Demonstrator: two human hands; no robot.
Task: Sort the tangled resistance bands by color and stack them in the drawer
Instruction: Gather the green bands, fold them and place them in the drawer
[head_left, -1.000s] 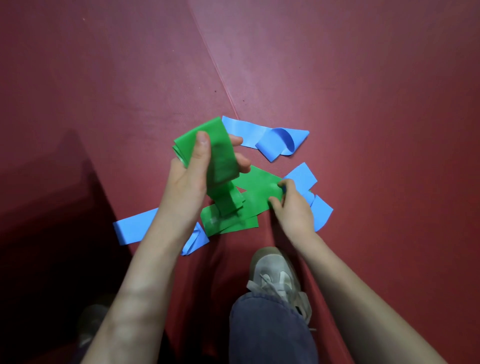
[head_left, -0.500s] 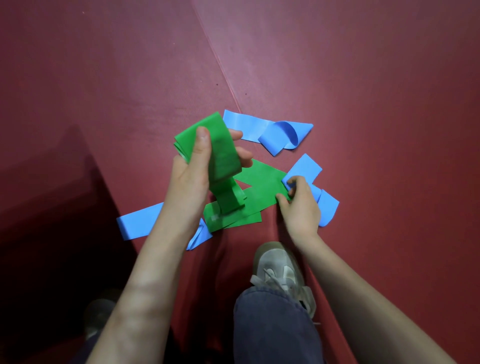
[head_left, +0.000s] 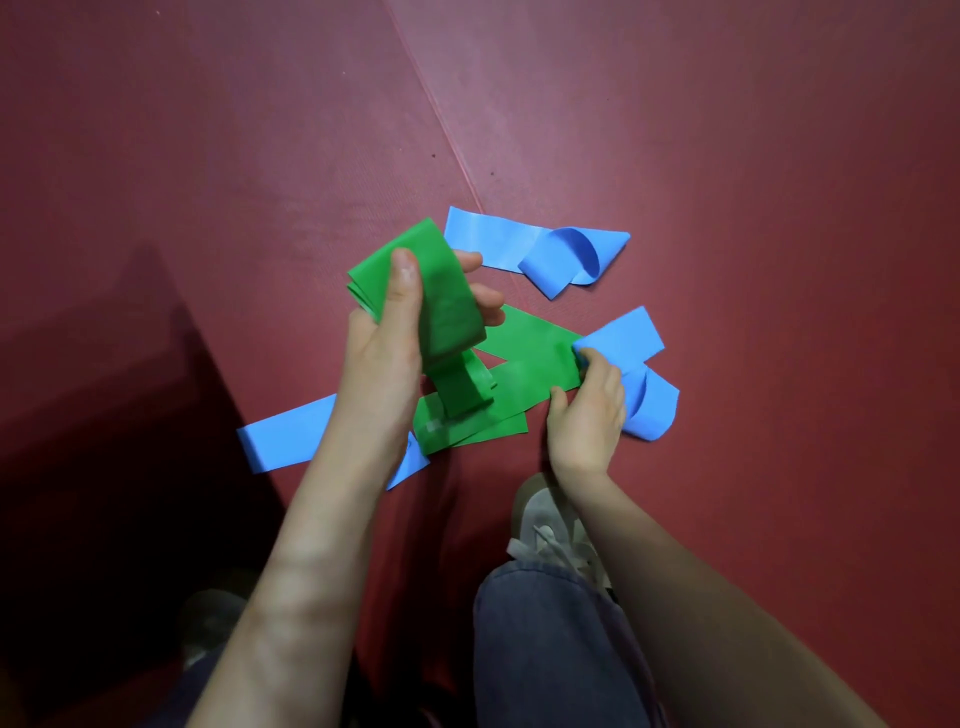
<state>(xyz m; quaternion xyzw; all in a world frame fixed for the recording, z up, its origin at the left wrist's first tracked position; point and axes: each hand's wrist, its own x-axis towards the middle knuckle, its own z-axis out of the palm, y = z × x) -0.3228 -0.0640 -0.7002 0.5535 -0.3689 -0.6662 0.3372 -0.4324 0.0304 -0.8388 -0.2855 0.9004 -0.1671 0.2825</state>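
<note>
We have one head view, looking steeply down and forward from close above our own arms onto the red mat (head_left: 727, 156), our knee (head_left: 550, 649) at the bottom edge and the mat running on beyond our fingers (head_left: 405, 291).

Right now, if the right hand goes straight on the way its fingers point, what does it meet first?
The right hand points up and away, so it would probably meet the blue band just past its fingertips; it may already touch it, depth is unclear.

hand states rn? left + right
Left hand: closed, holding the folded green band off the floor.
Right hand: fingers pinching the flat green band's end, next to the blue band.
</note>
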